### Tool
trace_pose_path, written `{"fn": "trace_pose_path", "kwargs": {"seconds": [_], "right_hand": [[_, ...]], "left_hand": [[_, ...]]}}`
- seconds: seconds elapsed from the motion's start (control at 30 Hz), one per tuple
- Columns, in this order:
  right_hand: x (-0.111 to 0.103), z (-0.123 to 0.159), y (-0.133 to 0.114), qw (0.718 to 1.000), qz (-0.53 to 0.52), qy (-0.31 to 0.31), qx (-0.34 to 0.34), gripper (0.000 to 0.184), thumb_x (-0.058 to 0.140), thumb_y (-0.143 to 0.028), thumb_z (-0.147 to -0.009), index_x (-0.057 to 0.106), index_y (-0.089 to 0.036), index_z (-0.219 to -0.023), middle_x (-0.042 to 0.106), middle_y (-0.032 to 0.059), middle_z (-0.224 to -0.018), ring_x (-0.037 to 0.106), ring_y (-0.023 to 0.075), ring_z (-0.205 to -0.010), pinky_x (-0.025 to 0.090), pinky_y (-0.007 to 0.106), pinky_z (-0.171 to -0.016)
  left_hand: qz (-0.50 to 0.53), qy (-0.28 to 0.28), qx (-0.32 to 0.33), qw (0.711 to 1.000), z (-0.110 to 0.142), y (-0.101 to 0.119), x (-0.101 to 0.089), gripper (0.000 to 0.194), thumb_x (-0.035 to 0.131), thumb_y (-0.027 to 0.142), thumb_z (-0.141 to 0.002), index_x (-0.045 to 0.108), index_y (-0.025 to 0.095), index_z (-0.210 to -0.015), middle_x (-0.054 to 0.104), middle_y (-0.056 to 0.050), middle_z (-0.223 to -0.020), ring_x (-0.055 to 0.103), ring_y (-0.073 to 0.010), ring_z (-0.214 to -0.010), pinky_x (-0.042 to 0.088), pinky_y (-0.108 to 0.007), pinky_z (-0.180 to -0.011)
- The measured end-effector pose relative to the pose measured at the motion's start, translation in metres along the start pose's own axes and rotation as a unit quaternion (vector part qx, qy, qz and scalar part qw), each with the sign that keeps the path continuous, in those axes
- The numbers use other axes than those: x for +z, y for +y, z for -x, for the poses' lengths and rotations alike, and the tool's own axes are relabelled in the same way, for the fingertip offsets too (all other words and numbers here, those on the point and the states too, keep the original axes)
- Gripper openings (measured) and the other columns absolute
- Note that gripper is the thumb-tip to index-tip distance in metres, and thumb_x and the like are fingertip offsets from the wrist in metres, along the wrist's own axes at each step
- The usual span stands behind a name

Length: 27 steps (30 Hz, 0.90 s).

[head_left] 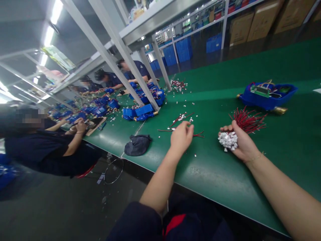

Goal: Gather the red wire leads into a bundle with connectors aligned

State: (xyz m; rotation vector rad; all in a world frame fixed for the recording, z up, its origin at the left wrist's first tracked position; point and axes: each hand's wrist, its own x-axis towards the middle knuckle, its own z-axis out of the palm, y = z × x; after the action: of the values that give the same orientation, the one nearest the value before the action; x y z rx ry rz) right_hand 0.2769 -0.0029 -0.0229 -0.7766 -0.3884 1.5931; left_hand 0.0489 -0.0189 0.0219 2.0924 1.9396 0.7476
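My right hand is wrapped round a bundle of red and black wires. Their white plug connectors are bunched together below my thumb, and the loose wire ends fan out above it. My left hand is low over the green table, its fingers curled together in a pinch. Whatever those fingers hold, if anything, is hidden. Around it lie a few loose red wires and a small pile of wires with white connectors.
A blue plastic housing with a circuit board sits at the right. A dark cloth lies near the front edge of the green table. More blue housings are heaped by the metal shelf posts. Several co-workers sit along the left.
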Motion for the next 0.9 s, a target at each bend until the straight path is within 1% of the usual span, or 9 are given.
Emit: {"fn": "trace_pose_path", "kwargs": {"seconds": [0.1, 0.17, 0.23, 0.37, 0.47, 0.57, 0.7, 0.8, 0.9], "right_hand": [[-0.002, -0.006, -0.008, 0.999, -0.038, 0.025, -0.005, 0.042, 0.060, -0.041, -0.099, 0.055, -0.019, -0.064, 0.062, -0.0007, -0.073, 0.066, 0.0116, -0.076, 0.061, 0.026, -0.073], [-0.003, -0.008, -0.010, 0.998, -0.052, 0.035, 0.001, 0.044, 0.050, -0.035, -0.104, 0.055, -0.018, -0.065, 0.059, -0.0001, -0.071, 0.065, 0.0116, -0.074, 0.061, 0.027, -0.072], [-0.003, -0.009, -0.010, 0.997, -0.062, 0.040, 0.005, 0.044, 0.045, -0.032, -0.106, 0.055, -0.017, -0.066, 0.058, 0.0001, -0.070, 0.065, 0.0119, -0.072, 0.060, 0.029, -0.072], [-0.005, -0.011, -0.010, 0.996, -0.075, 0.053, 0.008, 0.041, 0.047, -0.032, -0.105, 0.054, -0.016, -0.067, 0.057, 0.0013, -0.071, 0.065, 0.0130, -0.072, 0.060, 0.029, -0.071], [-0.005, -0.012, -0.011, 0.995, -0.082, 0.060, 0.009, 0.041, 0.046, -0.032, -0.105, 0.054, -0.016, -0.068, 0.058, 0.0027, -0.074, 0.065, 0.0133, -0.073, 0.060, 0.029, -0.071], [-0.005, -0.012, -0.012, 0.994, -0.088, 0.063, 0.007, 0.040, 0.047, -0.032, -0.105, 0.054, -0.016, -0.069, 0.057, 0.0024, -0.073, 0.065, 0.0134, -0.073, 0.060, 0.030, -0.072], [-0.004, -0.013, -0.012, 0.994, -0.092, 0.066, 0.007, 0.039, 0.048, -0.031, -0.104, 0.054, -0.015, -0.068, 0.056, 0.0025, -0.074, 0.064, 0.0137, -0.074, 0.061, 0.030, -0.071], [-0.005, -0.014, -0.012, 0.993, -0.093, 0.067, 0.009, 0.039, 0.048, -0.032, -0.104, 0.053, -0.016, -0.068, 0.056, 0.0031, -0.075, 0.064, 0.0139, -0.074, 0.061, 0.030, -0.070], [-0.007, -0.015, -0.012, 0.993, -0.094, 0.068, 0.011, 0.039, 0.047, -0.032, -0.104, 0.053, -0.016, -0.069, 0.056, 0.0030, -0.074, 0.064, 0.0142, -0.074, 0.062, 0.030, -0.069]], "left_hand": [[-0.057, -0.004, -0.083, 0.995, -0.024, -0.056, -0.016, 0.018, 0.051, 0.035, -0.099, 0.063, 0.023, -0.104, 0.071, -0.006, -0.084, 0.069, -0.0233, -0.083, 0.047, -0.032, -0.075], [-0.066, -0.032, -0.087, 0.994, -0.028, -0.083, -0.020, 0.011, 0.059, 0.033, -0.095, 0.064, 0.023, -0.097, 0.068, -0.003, -0.073, 0.066, -0.0224, -0.074, 0.046, -0.030, -0.070], [-0.068, -0.054, -0.069, 0.994, -0.024, -0.097, -0.020, 0.010, 0.063, 0.034, -0.093, 0.064, 0.024, -0.094, 0.066, -0.001, -0.072, 0.065, -0.0202, -0.074, 0.045, -0.028, -0.070], [-0.066, -0.073, -0.026, 0.995, -0.004, -0.106, -0.021, 0.016, 0.061, 0.039, -0.093, 0.066, 0.024, -0.092, 0.066, -0.002, -0.085, 0.063, -0.0176, -0.081, 0.047, -0.027, -0.077], [-0.067, -0.079, -0.023, 0.994, 0.011, -0.110, -0.031, 0.011, 0.063, 0.033, -0.091, 0.068, 0.024, -0.097, 0.066, -0.003, -0.092, 0.063, -0.0163, -0.079, 0.048, -0.028, -0.080], [-0.073, -0.072, -0.045, 0.994, 0.023, -0.116, -0.043, 0.015, 0.064, 0.028, -0.089, 0.066, 0.026, -0.104, 0.069, -0.002, -0.101, 0.065, -0.0146, -0.078, 0.049, -0.026, -0.079], [-0.110, -0.026, -0.125, 0.986, 0.030, -0.119, -0.049, 0.025, 0.053, 0.041, -0.097, 0.058, 0.025, -0.116, 0.072, -0.005, -0.100, 0.068, -0.0189, -0.081, 0.049, -0.028, -0.072], [-0.147, -0.018, -0.167, 0.975, 0.028, -0.115, -0.041, 0.032, 0.048, 0.053, -0.098, 0.061, 0.023, -0.103, 0.074, -0.008, -0.093, 0.070, -0.0236, -0.083, 0.049, -0.031, -0.071], [-0.176, -0.038, -0.159, 0.971, 0.025, -0.109, -0.035, 0.030, 0.055, 0.052, -0.094, 0.064, 0.024, -0.091, 0.074, -0.008, -0.089, 0.070, -0.0248, -0.079, 0.050, -0.032, -0.071]]}}
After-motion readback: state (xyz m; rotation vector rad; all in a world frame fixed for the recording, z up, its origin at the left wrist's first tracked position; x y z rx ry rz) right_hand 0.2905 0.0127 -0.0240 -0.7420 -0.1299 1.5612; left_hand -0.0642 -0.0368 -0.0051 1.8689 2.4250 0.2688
